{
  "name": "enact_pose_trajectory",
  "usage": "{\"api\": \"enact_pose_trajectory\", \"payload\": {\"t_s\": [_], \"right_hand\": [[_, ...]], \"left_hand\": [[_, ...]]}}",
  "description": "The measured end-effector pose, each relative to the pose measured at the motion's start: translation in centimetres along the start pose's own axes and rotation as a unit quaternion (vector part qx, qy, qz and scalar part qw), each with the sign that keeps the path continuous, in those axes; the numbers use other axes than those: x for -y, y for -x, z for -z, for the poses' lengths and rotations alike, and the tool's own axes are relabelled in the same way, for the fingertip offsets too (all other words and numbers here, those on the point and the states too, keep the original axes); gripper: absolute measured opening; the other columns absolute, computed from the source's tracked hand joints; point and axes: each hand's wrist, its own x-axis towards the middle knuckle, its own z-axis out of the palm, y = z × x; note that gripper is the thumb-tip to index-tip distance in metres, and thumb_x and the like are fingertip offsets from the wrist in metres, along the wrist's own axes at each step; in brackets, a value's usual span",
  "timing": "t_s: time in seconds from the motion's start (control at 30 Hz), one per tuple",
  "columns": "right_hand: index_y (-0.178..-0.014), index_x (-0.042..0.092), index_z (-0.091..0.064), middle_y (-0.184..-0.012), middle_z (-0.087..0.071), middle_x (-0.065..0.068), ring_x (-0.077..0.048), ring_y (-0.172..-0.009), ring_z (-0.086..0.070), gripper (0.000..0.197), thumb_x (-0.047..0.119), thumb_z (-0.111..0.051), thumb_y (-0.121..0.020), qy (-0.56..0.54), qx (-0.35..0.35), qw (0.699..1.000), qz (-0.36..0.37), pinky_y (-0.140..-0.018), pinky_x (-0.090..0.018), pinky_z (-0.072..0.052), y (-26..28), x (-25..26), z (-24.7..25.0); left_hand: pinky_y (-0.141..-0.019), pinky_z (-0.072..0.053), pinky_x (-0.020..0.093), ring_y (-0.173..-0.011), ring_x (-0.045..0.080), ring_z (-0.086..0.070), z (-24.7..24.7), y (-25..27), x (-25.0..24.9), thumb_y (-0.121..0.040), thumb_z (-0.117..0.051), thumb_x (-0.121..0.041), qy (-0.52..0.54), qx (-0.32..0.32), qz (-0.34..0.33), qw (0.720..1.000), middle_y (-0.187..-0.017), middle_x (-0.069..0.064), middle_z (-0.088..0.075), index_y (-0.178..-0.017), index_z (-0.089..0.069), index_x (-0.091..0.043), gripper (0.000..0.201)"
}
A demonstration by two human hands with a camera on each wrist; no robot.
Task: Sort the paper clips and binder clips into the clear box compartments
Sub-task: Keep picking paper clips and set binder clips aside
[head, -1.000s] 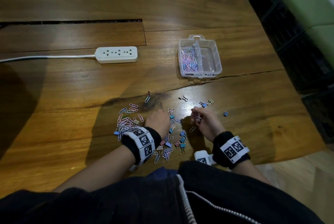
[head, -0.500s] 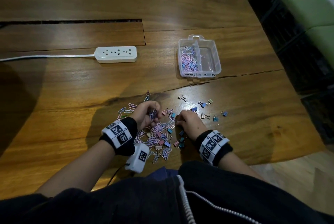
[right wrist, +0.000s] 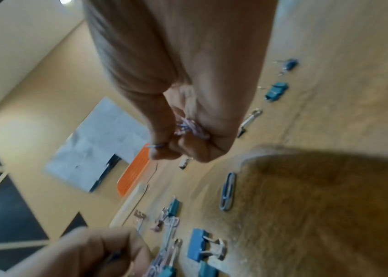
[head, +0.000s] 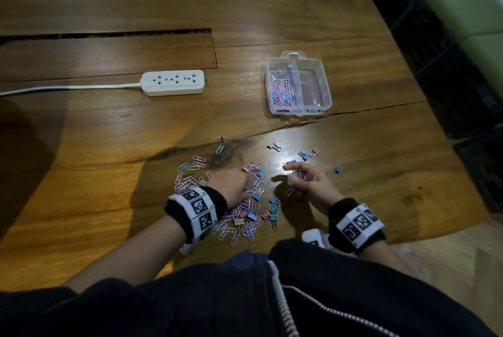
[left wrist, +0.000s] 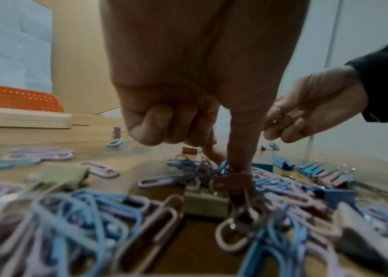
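A mixed pile of pastel paper clips and binder clips (head: 245,214) lies on the wooden table near its front edge. My left hand (head: 231,185) is down on the pile; in the left wrist view its thumb and forefinger pinch a tangle of paper clips (left wrist: 202,168) while the other fingers are curled. My right hand (head: 296,176) hovers just right of the pile, its fingers curled round a small bunch of pink and blue paper clips (right wrist: 188,127). The clear box (head: 326,86) stands farther back, with paper clips (head: 283,89) in its left compartment.
A white power strip (head: 173,82) with its cord lies at the back left, beyond it a long slot (head: 109,34) in the table. Loose binder clips (head: 306,155) lie between the hands and the box. The table's right edge (head: 435,118) drops to a dark floor.
My left hand, turned palm up half a second ago, has gone back down onto the pile. My right hand has lifted out of the pile and moved right with paper clips.
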Motion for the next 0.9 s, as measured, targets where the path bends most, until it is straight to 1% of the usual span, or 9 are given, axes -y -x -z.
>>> {"api": "enact_pose_trajectory", "payload": {"t_s": [0.13, 0.23, 0.37, 0.5, 0.57, 0.63, 0.73, 0.8, 0.9], "right_hand": [[-0.083, 0.005, -0.054, -0.076, -0.050, -0.006, -0.012, -0.064, -0.047, 0.025, -0.003, -0.032, -0.091, -0.108, 0.002, 0.993, -0.042, -0.056, -0.020, -0.040, 0.3, -0.6, 1.3], [-0.072, 0.009, -0.049, -0.071, -0.046, -0.004, -0.012, -0.059, -0.041, 0.025, 0.010, -0.034, -0.092, -0.131, -0.022, 0.989, -0.059, -0.054, -0.019, -0.036, 0.2, -1.2, 1.6], [-0.067, 0.017, -0.049, -0.068, -0.051, 0.003, -0.009, -0.061, -0.047, 0.021, 0.020, -0.055, -0.087, 0.146, -0.064, 0.987, -0.035, -0.060, -0.020, -0.037, -0.2, -2.2, 1.1], [-0.089, 0.013, -0.059, -0.091, -0.053, 0.006, -0.007, -0.086, -0.048, 0.009, 0.013, -0.063, -0.081, 0.402, -0.062, 0.911, 0.071, -0.079, -0.018, -0.038, -0.4, -2.6, 0.3], [-0.096, 0.011, -0.059, -0.100, -0.052, 0.002, -0.007, -0.092, -0.043, 0.015, 0.016, -0.061, -0.083, 0.478, -0.047, 0.872, 0.091, -0.085, -0.019, -0.034, -0.4, -2.5, 0.3], [-0.098, 0.010, -0.058, -0.102, -0.048, 0.001, -0.007, -0.094, -0.039, 0.015, 0.019, -0.056, -0.086, 0.533, -0.023, 0.842, 0.083, -0.086, -0.019, -0.031, -0.3, -2.2, 0.3], [-0.093, 0.010, -0.053, -0.096, -0.044, 0.003, -0.009, -0.091, -0.039, 0.011, 0.019, -0.051, -0.089, 0.551, 0.001, 0.832, 0.064, -0.082, -0.018, -0.032, -0.5, -2.1, 0.3], [-0.083, 0.013, -0.050, -0.088, -0.047, 0.003, -0.010, -0.084, -0.043, 0.007, 0.017, -0.051, -0.089, 0.475, -0.018, 0.878, 0.051, -0.071, -0.015, -0.036, -0.6, -1.9, 0.0], [-0.073, 0.015, -0.047, -0.074, -0.051, 0.002, -0.010, -0.069, -0.047, 0.017, 0.009, -0.050, -0.088, 0.214, -0.029, 0.976, -0.006, -0.061, -0.019, -0.037, -0.7, -1.2, -0.5]], "left_hand": [[-0.084, -0.048, 0.033, -0.097, 0.024, -0.056, -0.2, -0.4, 0.4, -0.092, -0.049, -0.030, 0.056, 0.040, -0.012, 0.998, -0.109, 0.011, -0.059, -0.106, -0.053, -0.008, 0.026], [-0.062, -0.046, 0.024, -0.072, 0.017, -0.053, 0.3, -0.3, 1.3, -0.092, -0.050, -0.028, 0.247, 0.075, 0.007, 0.966, -0.087, 0.007, -0.058, -0.084, -0.053, -0.014, 0.017], [-0.040, -0.036, 0.014, -0.048, 0.007, -0.041, 1.3, 0.1, 2.1, -0.093, -0.043, -0.022, 0.528, 0.094, 0.043, 0.843, -0.067, 0.000, -0.042, -0.072, -0.044, -0.016, 0.022], [-0.037, -0.031, 0.015, -0.041, 0.007, -0.039, 1.0, 0.0, 2.5, -0.065, -0.038, -0.016, 0.745, 0.079, 0.019, 0.662, -0.057, 0.001, -0.046, -0.068, -0.040, -0.011, 0.006], [-0.036, -0.030, 0.014, -0.040, 0.010, -0.040, 0.8, 0.0, 2.7, -0.062, -0.034, -0.013, 0.784, 0.075, 0.013, 0.615, -0.053, 0.001, -0.050, -0.066, -0.039, -0.010, 0.007], [-0.035, -0.031, 0.013, -0.039, 0.009, -0.042, 0.9, 0.0, 2.6, -0.073, -0.034, -0.014, 0.777, 0.076, 0.019, 0.625, -0.052, 0.000, -0.054, -0.068, -0.042, -0.010, 0.010], [-0.033, -0.030, 0.013, -0.037, 0.005, -0.042, 1.2, -0.2, 2.1, -0.097, -0.031, -0.025, 0.700, 0.047, 0.050, 0.711, -0.054, -0.004, -0.056, -0.069, -0.048, -0.014, 0.034], [-0.032, -0.029, 0.013, -0.036, 0.002, -0.041, 1.4, -0.4, 1.9, -0.098, -0.035, -0.030, 0.630, 0.037, 0.065, 0.773, -0.057, -0.003, -0.054, -0.071, -0.051, -0.015, 0.035], [-0.033, -0.027, 0.013, -0.036, 0.001, -0.039, 1.4, -0.8, 2.0, -0.096, -0.036, -0.014, 0.599, 0.053, 0.067, 0.796, -0.063, -0.001, -0.050, -0.076, -0.053, -0.014, 0.026]]}}
